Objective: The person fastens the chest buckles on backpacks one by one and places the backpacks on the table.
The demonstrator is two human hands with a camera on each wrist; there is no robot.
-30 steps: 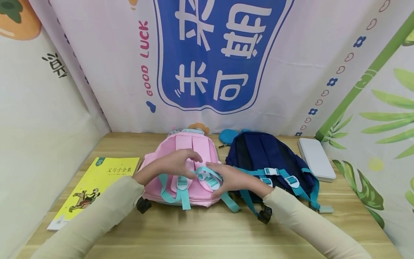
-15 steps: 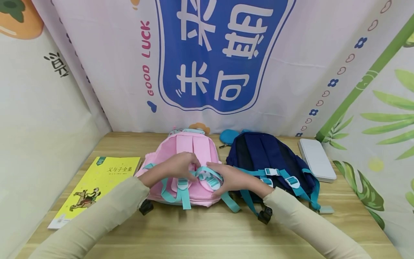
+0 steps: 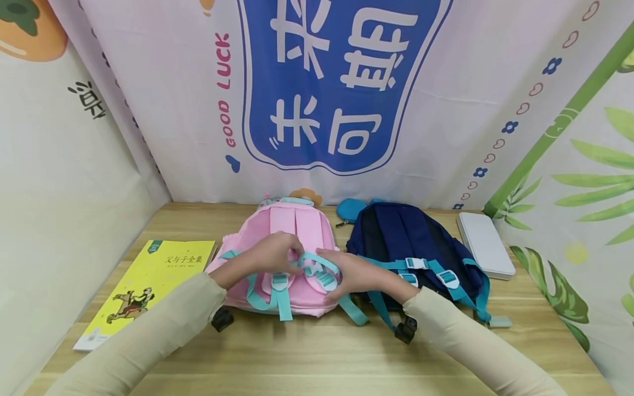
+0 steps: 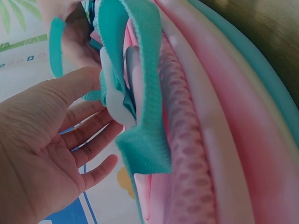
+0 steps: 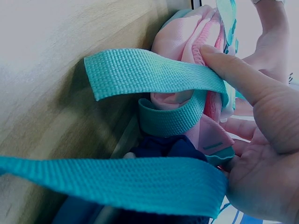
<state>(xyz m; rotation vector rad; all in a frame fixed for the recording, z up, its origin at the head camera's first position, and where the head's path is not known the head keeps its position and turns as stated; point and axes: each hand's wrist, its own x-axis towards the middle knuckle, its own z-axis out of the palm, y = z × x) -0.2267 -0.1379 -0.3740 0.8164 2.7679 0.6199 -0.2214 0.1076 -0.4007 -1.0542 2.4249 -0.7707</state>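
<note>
A pink backpack (image 3: 297, 223) lies on the wooden table (image 3: 317, 357) with its back panel and teal straps (image 3: 284, 301) facing up. My left hand (image 3: 284, 254) curls over the strap by a white buckle (image 3: 311, 269). In the left wrist view the thumb and fingers of that left hand (image 4: 105, 100) close around the white buckle (image 4: 114, 105) and the teal strap (image 4: 145, 116). My right hand (image 3: 329, 273) holds the neighbouring strap. In the right wrist view the right hand (image 5: 224, 93) has its thumb pressing a teal strap (image 5: 154, 70) against the pink backpack (image 5: 180, 35).
A navy backpack (image 3: 406, 234) with teal straps lies just right of the pink one. A white flat case (image 3: 485, 242) sits at the far right, a teal pouch (image 3: 349, 209) behind the bags, and a yellow book (image 3: 146, 280) at the left. Printed cloth walls enclose three sides.
My left hand has slid slightly down and right, and its fingers have curled closer onto the strap and buckle. The right hand and the bags have hardly moved.
</note>
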